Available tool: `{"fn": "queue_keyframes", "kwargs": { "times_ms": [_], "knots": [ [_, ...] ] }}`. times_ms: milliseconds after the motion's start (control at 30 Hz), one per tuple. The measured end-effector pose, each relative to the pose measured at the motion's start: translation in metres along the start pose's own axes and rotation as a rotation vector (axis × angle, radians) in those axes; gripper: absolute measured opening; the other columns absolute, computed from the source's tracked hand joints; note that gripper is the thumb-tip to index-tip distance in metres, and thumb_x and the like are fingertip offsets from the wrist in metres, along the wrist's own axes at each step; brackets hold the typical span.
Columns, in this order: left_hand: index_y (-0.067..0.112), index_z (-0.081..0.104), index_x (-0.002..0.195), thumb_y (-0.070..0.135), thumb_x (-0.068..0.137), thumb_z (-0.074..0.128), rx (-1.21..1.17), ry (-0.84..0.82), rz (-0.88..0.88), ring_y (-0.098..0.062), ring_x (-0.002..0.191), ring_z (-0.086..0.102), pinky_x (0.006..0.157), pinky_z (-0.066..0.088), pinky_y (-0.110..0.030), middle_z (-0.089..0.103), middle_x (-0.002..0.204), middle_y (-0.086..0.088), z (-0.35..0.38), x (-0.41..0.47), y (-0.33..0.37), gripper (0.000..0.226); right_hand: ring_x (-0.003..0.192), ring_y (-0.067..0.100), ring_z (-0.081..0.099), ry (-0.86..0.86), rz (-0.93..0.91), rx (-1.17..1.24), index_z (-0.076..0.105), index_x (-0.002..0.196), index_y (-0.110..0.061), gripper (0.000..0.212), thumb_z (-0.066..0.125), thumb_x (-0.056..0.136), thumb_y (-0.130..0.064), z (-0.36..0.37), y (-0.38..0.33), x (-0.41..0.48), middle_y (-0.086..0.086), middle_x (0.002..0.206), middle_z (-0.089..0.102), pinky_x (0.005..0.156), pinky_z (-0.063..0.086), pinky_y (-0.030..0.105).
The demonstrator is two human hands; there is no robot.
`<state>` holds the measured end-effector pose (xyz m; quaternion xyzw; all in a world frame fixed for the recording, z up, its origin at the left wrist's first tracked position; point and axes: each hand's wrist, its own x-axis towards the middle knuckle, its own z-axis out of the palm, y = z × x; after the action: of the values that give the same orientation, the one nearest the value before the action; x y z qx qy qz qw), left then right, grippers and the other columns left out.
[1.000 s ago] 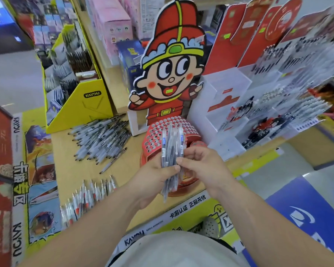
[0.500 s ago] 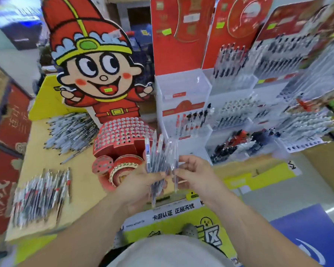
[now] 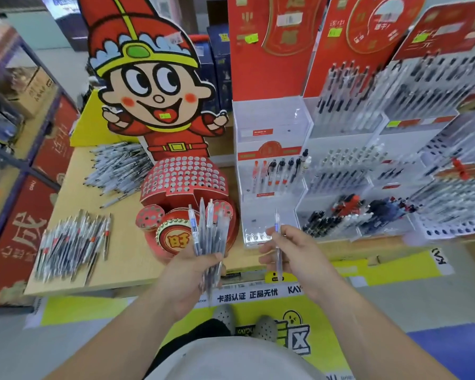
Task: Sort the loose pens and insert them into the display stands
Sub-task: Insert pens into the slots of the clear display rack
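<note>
1. Pens come first: a bundle of pens stands upright in the left hand, whose fingers and thumb curl tightly round its lower half, tips fanning out above.
2. The right hand pinches a single pen between thumb and fingers and holds it near upright, well apart from the bundle.
3. That gap is the change. Half a second ago both hands met at the bundle, the right fingers picking among the pens; now one pen is drawn clear and the hands have parted, the right one moving to the right.
4. The view has also swung right, so the white display stand now sits just beyond the right hand. It holds only a short row of pens, and open holes show in its front strip.
5. Judging from this, the sorting of this pen is done and insertion is next. The white stand looks the likely target, though the red domed stand behind the left hand also has many free holes.
6. Further out, the filled racks on the right look mostly stocked.
7. Much remains: a near pile and a far pile of loose pens lie on the table to the left, beside the cartoon cut-out, and the bundle itself is still thick
</note>
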<state>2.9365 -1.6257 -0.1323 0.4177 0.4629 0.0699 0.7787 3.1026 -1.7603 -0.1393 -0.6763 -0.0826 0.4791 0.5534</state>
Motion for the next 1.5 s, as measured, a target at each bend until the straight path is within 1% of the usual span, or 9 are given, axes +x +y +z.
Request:
{"fn": "queue_keyframes", "kwargs": {
  "times_ms": [100, 233, 433, 567, 667, 867, 1133, 1300, 1500],
  "knots": [
    [0.005, 0.061, 0.118, -0.003, 0.095, 0.061, 0.004, -0.007, -0.002, -0.022, 0.069, 0.061, 0.061, 0.050, -0.034, 0.063, 0.074, -0.006, -0.004, 0.009, 0.004, 0.024, 0.085, 0.021, 0.069, 0.100, -0.024, -0.091, 0.073, 0.100, -0.011, 0.019, 0.057, 0.101, -0.019, 0.005, -0.001, 0.005, 0.012, 0.094, 0.075, 0.085, 0.055, 0.040],
    [0.002, 0.060, 0.119, -0.001, 0.096, 0.060, 0.000, -0.069, -0.019, -0.021, 0.064, 0.060, 0.062, 0.046, -0.036, 0.064, 0.072, -0.008, -0.010, 0.022, 0.013, 0.023, 0.077, 0.015, 0.058, 0.205, -0.080, -0.276, 0.074, 0.085, -0.003, 0.021, 0.070, 0.092, -0.023, 0.007, -0.006, 0.011, 0.025, 0.092, 0.066, 0.077, 0.047, 0.032],
    [0.007, 0.062, 0.121, -0.001, 0.097, 0.059, 0.049, -0.121, 0.007, -0.016, 0.065, 0.063, 0.056, 0.051, -0.029, 0.066, 0.083, -0.006, -0.034, 0.041, 0.027, 0.025, 0.072, 0.024, 0.066, 0.358, -0.176, -0.263, 0.073, 0.082, -0.005, 0.007, 0.075, 0.086, -0.010, 0.014, -0.019, 0.030, 0.017, 0.075, 0.069, 0.082, 0.058, 0.053],
    [0.005, 0.062, 0.122, -0.001, 0.096, 0.059, 0.016, -0.117, 0.045, -0.020, 0.069, 0.061, 0.053, 0.049, -0.027, 0.068, 0.078, -0.002, -0.049, 0.046, 0.028, 0.027, 0.065, 0.027, 0.059, 0.431, -0.253, -0.386, 0.067, 0.073, -0.010, 0.027, 0.073, 0.076, -0.036, 0.024, -0.021, 0.053, 0.014, 0.069, 0.064, 0.074, 0.055, 0.050],
    [0.005, 0.062, 0.121, -0.002, 0.095, 0.059, -0.022, -0.124, 0.057, -0.022, 0.071, 0.061, 0.054, 0.051, -0.030, 0.069, 0.085, -0.006, -0.058, 0.046, 0.028, 0.027, 0.057, 0.019, 0.052, 0.443, -0.269, -0.490, 0.062, 0.060, -0.017, 0.028, 0.074, 0.081, -0.031, 0.031, -0.018, 0.070, 0.003, 0.057, 0.059, 0.066, 0.052, 0.047],
    [0.008, 0.064, 0.118, 0.001, 0.097, 0.059, -0.032, -0.102, 0.081, -0.025, 0.073, 0.058, 0.061, 0.050, -0.036, 0.064, 0.082, -0.010, -0.061, 0.048, 0.027, 0.022, 0.064, 0.024, 0.065, 0.474, -0.321, -0.717, 0.064, 0.081, -0.019, 0.013, 0.076, 0.083, -0.017, 0.030, -0.011, 0.089, 0.003, 0.064, 0.068, 0.063, 0.051, 0.033],
    [0.004, 0.059, 0.114, 0.002, 0.100, 0.055, 0.007, -0.146, 0.096, -0.021, 0.055, 0.051, 0.055, 0.042, -0.033, 0.056, 0.066, -0.012, -0.062, 0.054, 0.030, 0.015, 0.064, 0.006, 0.058, 0.434, -0.286, -0.867, 0.064, 0.081, -0.017, 0.014, 0.078, 0.083, -0.019, 0.032, 0.009, 0.104, -0.011, 0.067, 0.061, 0.056, 0.036, 0.010],
    [0.007, 0.059, 0.114, -0.001, 0.099, 0.055, 0.005, -0.145, 0.103, -0.020, 0.059, 0.054, 0.054, 0.046, -0.030, 0.058, 0.072, -0.013, -0.059, 0.056, 0.034, 0.018, 0.059, -0.002, 0.055, 0.390, -0.240, -0.802, 0.067, 0.083, -0.016, 0.016, 0.082, 0.080, -0.018, 0.042, 0.016, 0.112, -0.014, 0.062, 0.058, 0.058, 0.039, 0.017],
    [0.004, 0.058, 0.118, -0.001, 0.098, 0.055, -0.043, -0.172, 0.106, -0.021, 0.061, 0.056, 0.054, 0.047, -0.030, 0.060, 0.079, -0.012, -0.060, 0.054, 0.035, 0.020, 0.070, 0.023, 0.069, 0.404, -0.198, -0.777, 0.075, 0.091, -0.013, 0.014, 0.081, 0.080, -0.020, 0.044, 0.024, 0.124, 0.001, 0.070, 0.071, 0.071, 0.057, 0.037]
  ]
}}
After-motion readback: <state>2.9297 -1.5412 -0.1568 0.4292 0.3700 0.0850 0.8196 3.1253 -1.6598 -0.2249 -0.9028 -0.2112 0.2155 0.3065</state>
